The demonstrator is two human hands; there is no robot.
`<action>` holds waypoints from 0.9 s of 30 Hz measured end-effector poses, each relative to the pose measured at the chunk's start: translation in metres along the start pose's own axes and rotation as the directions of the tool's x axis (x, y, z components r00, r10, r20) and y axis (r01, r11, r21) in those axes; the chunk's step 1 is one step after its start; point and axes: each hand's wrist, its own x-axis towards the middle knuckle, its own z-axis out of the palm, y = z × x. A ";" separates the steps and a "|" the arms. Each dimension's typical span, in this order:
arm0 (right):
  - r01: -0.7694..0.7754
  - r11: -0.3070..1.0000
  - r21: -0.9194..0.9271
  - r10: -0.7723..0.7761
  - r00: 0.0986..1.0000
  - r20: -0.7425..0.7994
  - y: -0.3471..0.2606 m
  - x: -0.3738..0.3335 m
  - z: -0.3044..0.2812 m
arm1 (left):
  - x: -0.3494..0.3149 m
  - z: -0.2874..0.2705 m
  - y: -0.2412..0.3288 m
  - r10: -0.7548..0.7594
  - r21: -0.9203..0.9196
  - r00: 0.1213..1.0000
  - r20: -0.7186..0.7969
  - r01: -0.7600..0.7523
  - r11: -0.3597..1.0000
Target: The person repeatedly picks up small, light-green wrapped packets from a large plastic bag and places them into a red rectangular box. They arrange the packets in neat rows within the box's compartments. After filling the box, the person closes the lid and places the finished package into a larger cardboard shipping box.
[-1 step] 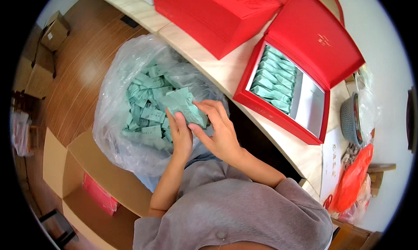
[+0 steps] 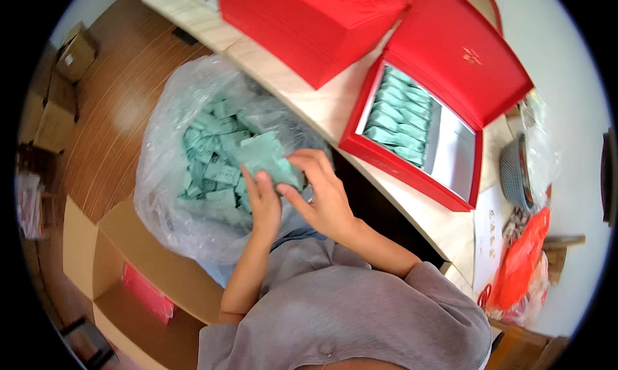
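The person sat in a grey top, both forearms reaching forward over the lap. The left hand [image 2: 262, 202] lay flat-fingered under a small stack of green sachets [image 2: 267, 159], propping it from below, while the right hand [image 2: 322, 196] curled round the stack's near edge, thumb and fingers pinching it against the left palm. The stack hovered just above the mouth of a clear bag [image 2: 164, 196] stuffed with more of the same sachets, so the packets being gathered were right at the bag's rim, between the two hands. To my eye the thing to get right here was squaring the stack: keep the left palm as a shelf, tap the edges level with the right fingers, and grip firmly enough that none slid back into the heap. Below the bag stood an open carton [image 2: 122, 267]. Beyond, on the pale table [image 2: 302, 106], an open red box [image 2: 412, 157] held a neat row of sachets along its left half, its right half bare; an even stack would likely slot in there more cleanly. A second red box [image 2: 309, 22] sat farther back, closed.
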 end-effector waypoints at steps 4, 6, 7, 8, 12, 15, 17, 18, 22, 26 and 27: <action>-0.100 0.993 0.070 0.094 0.992 0.080 -0.012 0.001 -0.060 | 0.010 0.005 0.001 -0.054 0.011 0.998 0.030 0.054 0.998; -0.084 0.993 0.080 0.082 0.996 0.025 -0.011 0.001 -0.089 | 0.014 0.019 0.010 -0.162 -0.043 0.983 0.088 0.166 0.985; -0.162 0.965 0.207 0.169 0.985 -0.018 -0.006 0.001 -0.098 | 0.017 0.023 0.005 -0.222 -0.010 0.968 0.117 0.225 0.974; -0.157 0.967 0.199 0.174 0.982 -0.069 0.002 0.002 -0.108 | 0.019 0.031 0.004 -0.280 0.015 0.949 0.142 0.281 0.960; 0.089 0.937 -0.337 -0.135 0.984 -0.117 0.037 0.017 -0.189 | 0.021 0.060 0.025 -0.207 -0.326 0.961 0.184 0.258 0.910; 0.071 0.685 -0.725 -0.156 0.986 -0.051 0.071 0.024 -0.243 | 0.024 0.065 0.049 -0.366 -0.263 0.923 0.117 0.384 0.885; 0.090 0.570 -0.817 -0.148 0.989 0.006 0.099 0.025 -0.264 | 0.030 0.061 0.042 -0.405 -0.272 0.902 0.151 0.431 0.860; 0.065 0.620 -0.782 -0.086 0.996 0.014 0.111 0.024 -0.269 | 0.031 0.055 0.041 -0.371 -0.251 0.881 0.292 0.445 0.860; 0.077 0.636 -0.768 0.001 0.995 0.101 0.137 0.033 -0.278 | 0.030 0.052 0.045 -0.345 -0.220 0.765 0.543 0.527 0.821; 0.040 0.674 -0.738 -0.046 0.999 0.012 0.135 0.038 -0.273 | 0.029 0.053 0.042 -0.347 -0.330 0.675 0.651 0.663 0.672; 0.041 0.646 -0.762 -0.030 0.999 0.028 0.139 0.034 -0.267 | 0.031 0.054 0.041 -0.330 -0.374 0.640 0.693 0.712 0.594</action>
